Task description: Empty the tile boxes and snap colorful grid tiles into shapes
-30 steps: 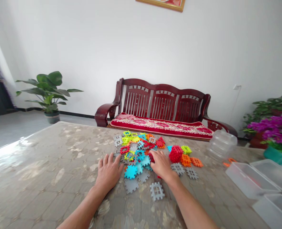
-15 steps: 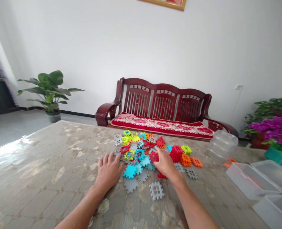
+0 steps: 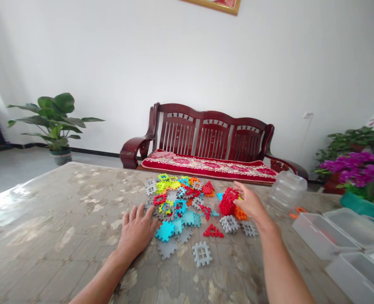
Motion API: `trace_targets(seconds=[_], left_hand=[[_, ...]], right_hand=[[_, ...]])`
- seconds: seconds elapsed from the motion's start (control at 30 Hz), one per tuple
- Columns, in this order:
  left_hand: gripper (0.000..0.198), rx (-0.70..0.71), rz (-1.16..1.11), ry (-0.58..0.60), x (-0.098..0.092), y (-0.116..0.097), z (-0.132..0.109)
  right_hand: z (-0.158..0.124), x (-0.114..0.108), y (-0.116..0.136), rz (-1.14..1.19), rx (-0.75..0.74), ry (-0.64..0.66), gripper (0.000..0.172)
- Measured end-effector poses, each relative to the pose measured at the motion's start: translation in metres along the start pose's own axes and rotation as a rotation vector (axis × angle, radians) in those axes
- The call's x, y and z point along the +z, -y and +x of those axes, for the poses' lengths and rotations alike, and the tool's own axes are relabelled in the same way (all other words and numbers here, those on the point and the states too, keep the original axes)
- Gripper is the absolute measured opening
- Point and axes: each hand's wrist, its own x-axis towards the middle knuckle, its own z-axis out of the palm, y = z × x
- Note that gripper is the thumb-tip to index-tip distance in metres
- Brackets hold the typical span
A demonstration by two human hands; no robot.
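My left hand [image 3: 138, 228] rests palm down on the table, fingers spread, at the left edge of a pile of interlocking plastic tiles [image 3: 174, 196]. The pile mixes blue, grey, red, orange and yellow-green pieces. At the right, my right hand [image 3: 250, 202] has its thumb and fingers around the edge of a red square tile [image 3: 230, 193], on top of a stack of red tiles [image 3: 226, 207]. Close by lie grey square tiles [image 3: 229, 224] and orange tiles [image 3: 240, 213], partly behind the hand. A red triangular tile [image 3: 212, 231] and a grey window-frame tile [image 3: 202, 254] lie nearer to me.
Clear plastic boxes [image 3: 323, 240] with open lids stand at the right, with a clear lidded container [image 3: 288, 190] behind them. Small orange pieces [image 3: 297, 212] lie between. Beyond the table [image 3: 63, 211] are a red wooden bench [image 3: 212, 131] and purple flowers [image 3: 361, 171].
My right hand has moved right from the pile to the red stack, carrying a red square tile. The left hand stays on the table. The view has turned slightly right.
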Motion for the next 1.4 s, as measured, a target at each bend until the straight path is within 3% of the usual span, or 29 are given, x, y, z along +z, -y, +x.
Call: trace_targets(seconds=[0.33, 0.57, 0.7, 0.8, 0.9, 1.13, 1.3, 1.4], left_hand=[[0.050, -0.009, 0.044, 0.026, 0.000, 0.000, 0.000], [0.049, -0.011, 0.016, 0.021, -0.001, -0.001, 0.000], [0.049, -0.023, -0.002, 0.015, 0.002, 0.000, 0.000], [0.049, -0.017, -0.001, 0.018, 0.002, 0.000, 0.000], [0.049, -0.015, 0.006, 0.031, 0.000, 0.000, 0.000], [0.049, -0.022, -0.009, 0.022, -0.001, -0.001, -0.001], [0.049, -0.018, -0.023, 0.025, 0.000, -0.001, -0.001], [0.050, -0.019, -0.011, 0.040, -0.002, -0.001, -0.001]], right_hand=[[0.006, 0.004, -0.013, -0.045, -0.034, -0.014, 0.074], [0.001, 0.007, 0.010, -0.159, -0.069, -0.069, 0.063], [-0.009, 0.021, 0.043, -0.072, -0.163, 0.099, 0.056], [-0.023, 0.045, 0.066, -0.080, -0.191, 0.324, 0.052], [-0.036, 0.072, 0.077, -0.177, -0.269, 0.452, 0.051], [-0.051, 0.109, 0.070, -0.288, -0.331, 0.514, 0.065], [-0.052, 0.111, 0.069, -0.322, -0.307, 0.492, 0.053], [-0.050, 0.106, 0.073, -0.327, -0.284, 0.483, 0.036]])
